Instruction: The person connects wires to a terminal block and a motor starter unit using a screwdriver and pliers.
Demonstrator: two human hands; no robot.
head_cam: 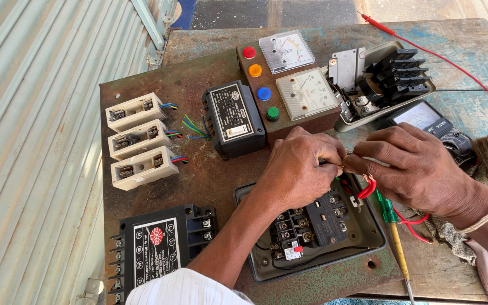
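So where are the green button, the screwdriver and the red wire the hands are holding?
green button (pixel 273 113), head view, on its round top.
screwdriver (pixel 399 252), head view, on its yellow shaft.
red wire (pixel 367 190), head view, on the loop below the hands.

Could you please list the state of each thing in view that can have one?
Left hand: closed, pinching a wire.
Right hand: closed, pinching the same wire.
Red wire: looped, held between the hands.
Starter box: lid off, terminals exposed.
Second starter box: open, tilted.
Two analogue meters: needles at rest.
Three fuse carriers: wired.
Screwdriver: lying unused.
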